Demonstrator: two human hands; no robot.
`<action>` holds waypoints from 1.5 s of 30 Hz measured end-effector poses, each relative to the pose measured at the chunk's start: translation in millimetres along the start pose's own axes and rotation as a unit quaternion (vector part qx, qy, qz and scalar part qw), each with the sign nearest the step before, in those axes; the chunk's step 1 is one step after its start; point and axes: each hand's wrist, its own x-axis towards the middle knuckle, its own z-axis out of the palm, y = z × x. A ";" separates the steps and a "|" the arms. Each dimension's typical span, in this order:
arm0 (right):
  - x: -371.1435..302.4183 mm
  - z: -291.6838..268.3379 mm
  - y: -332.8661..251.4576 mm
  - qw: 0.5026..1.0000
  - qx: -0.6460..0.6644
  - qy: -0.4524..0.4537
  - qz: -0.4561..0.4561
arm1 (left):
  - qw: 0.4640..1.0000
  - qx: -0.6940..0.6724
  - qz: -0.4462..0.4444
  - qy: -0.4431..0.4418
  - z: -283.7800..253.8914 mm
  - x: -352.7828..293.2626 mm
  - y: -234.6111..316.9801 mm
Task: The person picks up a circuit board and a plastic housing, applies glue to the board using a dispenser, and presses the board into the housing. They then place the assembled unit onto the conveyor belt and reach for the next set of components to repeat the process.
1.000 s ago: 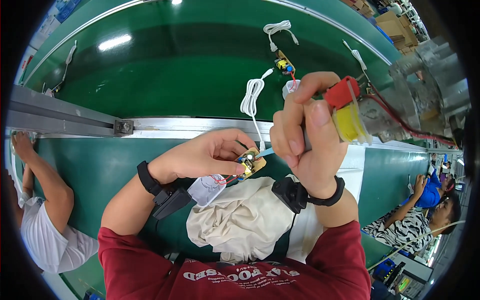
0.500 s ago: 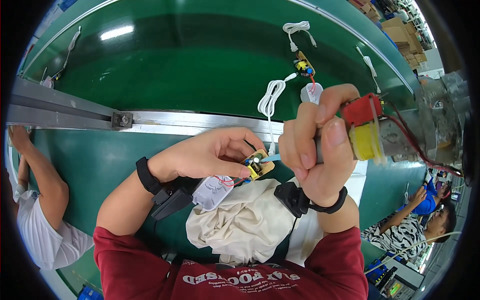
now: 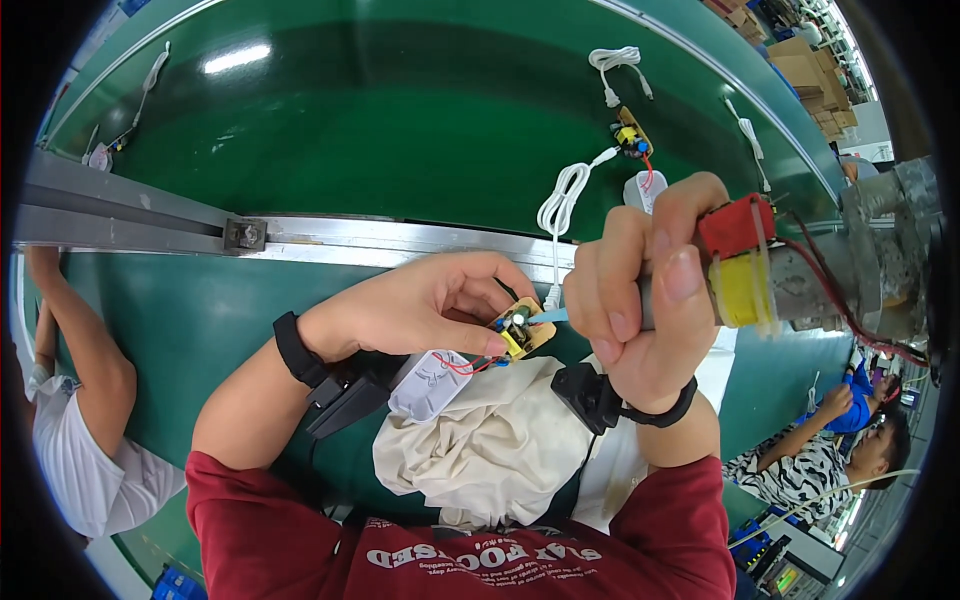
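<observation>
One crumpled cloth [image 3: 480, 440] near circuit board [image 3: 523, 331], metal rail [image 3: 400, 238] beyond

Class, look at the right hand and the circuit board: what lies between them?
A pale blue tapered tool tip extends from the right hand toward the circuit board in the head view; contact is unclear.

Tan circuit board [image 3: 542, 337], yellow block [image 3: 513, 346] at left hand [image 3: 425, 308] — red box [image 3: 737, 229], yellow band [image 3: 742, 291] at right hand [image 3: 640, 305] — cream cloth [image 3: 470, 440] below both.
</observation>
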 end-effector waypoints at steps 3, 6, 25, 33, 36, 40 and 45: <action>1.7 1.2 -1.7 1.000 0.005 0.001 0.006 | 1.000 0.000 -0.003 0.001 -0.5 -1.3 0.0; 2.7 1.4 -1.2 1.000 0.000 0.025 0.010 | 1.000 0.007 -0.010 0.000 -2.5 -1.4 -0.5; -4.0 0.4 -19.7 0.997 -0.008 0.078 0.004 | 0.998 0.010 -0.064 -0.015 -1.9 -6.0 11.0; -4.4 0.7 -22.2 0.999 0.006 0.048 0.012 | 0.994 0.039 0.051 0.085 -2.2 2.4 47.6; -5.0 3.6 -22.6 0.999 0.003 0.044 0.018 | 0.974 0.151 0.071 0.151 -9.4 15.4 83.3; -4.3 10.0 -23.2 0.999 0.009 0.039 0.014 | 0.945 0.248 0.139 0.161 -55.6 50.2 101.4; -3.6 14.9 -21.8 0.999 0.019 0.041 0.009 | 0.833 0.430 0.100 0.333 -84.9 70.6 88.8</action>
